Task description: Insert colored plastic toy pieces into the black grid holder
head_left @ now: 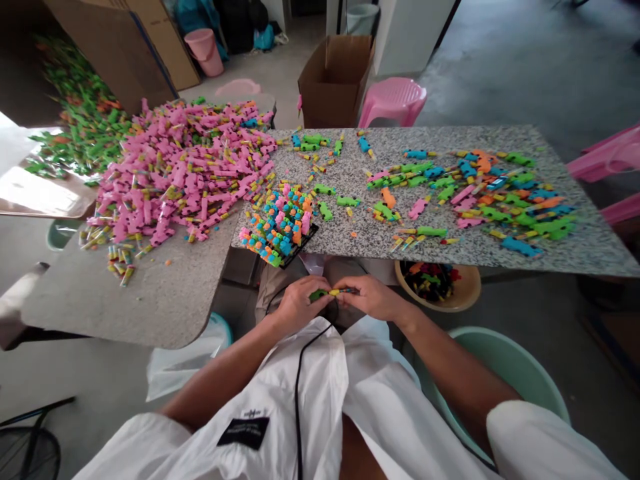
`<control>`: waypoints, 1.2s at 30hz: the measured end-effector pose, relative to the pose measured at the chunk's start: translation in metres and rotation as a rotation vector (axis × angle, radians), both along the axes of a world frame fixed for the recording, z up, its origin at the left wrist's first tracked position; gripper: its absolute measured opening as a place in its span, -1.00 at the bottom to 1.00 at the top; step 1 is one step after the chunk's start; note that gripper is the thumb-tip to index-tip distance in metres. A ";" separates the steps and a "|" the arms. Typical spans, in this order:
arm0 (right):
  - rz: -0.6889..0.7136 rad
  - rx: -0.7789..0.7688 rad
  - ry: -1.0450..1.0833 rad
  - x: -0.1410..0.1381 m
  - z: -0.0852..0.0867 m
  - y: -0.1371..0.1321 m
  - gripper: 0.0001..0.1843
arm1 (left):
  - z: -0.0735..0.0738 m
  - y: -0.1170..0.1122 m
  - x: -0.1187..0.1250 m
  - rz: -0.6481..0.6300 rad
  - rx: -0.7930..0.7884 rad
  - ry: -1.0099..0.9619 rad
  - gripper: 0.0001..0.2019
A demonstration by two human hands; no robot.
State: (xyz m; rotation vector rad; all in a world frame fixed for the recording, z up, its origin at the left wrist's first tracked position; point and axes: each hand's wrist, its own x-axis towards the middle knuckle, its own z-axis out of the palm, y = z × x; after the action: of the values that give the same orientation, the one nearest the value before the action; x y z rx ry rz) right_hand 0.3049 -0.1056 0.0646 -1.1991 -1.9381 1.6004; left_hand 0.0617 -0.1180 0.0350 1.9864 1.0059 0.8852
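Observation:
Both my hands meet over my lap, just below the table edge. My left hand (299,303) is closed on a small green plastic toy piece (317,294). My right hand (373,298) pinches a thin yellow stick (339,291) whose tip touches the green piece. Directly in front of them, a black tray (306,241) packed with upright assembled pieces in blue, pink, orange and green sits at the edge of the granite table (350,233).
A big heap of pink pieces (175,170) covers the left table. Loose green, blue and orange pieces (500,193) spread across the right. A tan bowl (463,297) of mixed pieces sits under the table, a green basin (505,373) by my right arm. Cardboard box (333,80) and pink stool (393,100) stand behind.

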 end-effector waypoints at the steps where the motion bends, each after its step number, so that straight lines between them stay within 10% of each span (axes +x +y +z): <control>1: -0.001 -0.002 0.000 0.000 -0.001 0.000 -0.78 | 0.000 0.001 0.000 -0.006 0.004 0.006 -0.90; 6: 0.077 0.270 -0.186 -0.001 -0.005 0.003 -0.77 | 0.010 0.009 0.001 -0.067 0.063 0.193 -0.82; 12: 0.153 0.556 -0.436 0.010 0.002 0.025 -0.80 | 0.053 0.000 -0.001 0.036 0.029 0.418 -0.23; 17: -0.187 0.434 -0.397 0.024 0.009 0.059 -0.82 | 0.073 -0.020 -0.035 0.259 -0.025 0.235 -0.66; 25: -0.574 0.209 -0.057 -0.028 -0.012 0.125 -0.76 | 0.018 0.011 -0.117 0.887 -0.145 0.094 -0.63; 31: -0.501 0.038 0.014 -0.061 -0.045 0.162 -0.74 | -0.017 0.058 -0.141 0.773 -0.243 -0.006 -0.53; 36: -0.384 0.226 -0.203 -0.070 -0.052 0.167 -0.75 | -0.025 0.074 -0.132 0.663 -0.248 0.025 -0.67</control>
State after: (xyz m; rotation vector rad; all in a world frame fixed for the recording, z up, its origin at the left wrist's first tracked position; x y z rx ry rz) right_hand 0.2349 0.0611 0.0125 -1.5678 -1.8028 1.0730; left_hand -0.0706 -0.0438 0.0103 1.4656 1.7455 1.0096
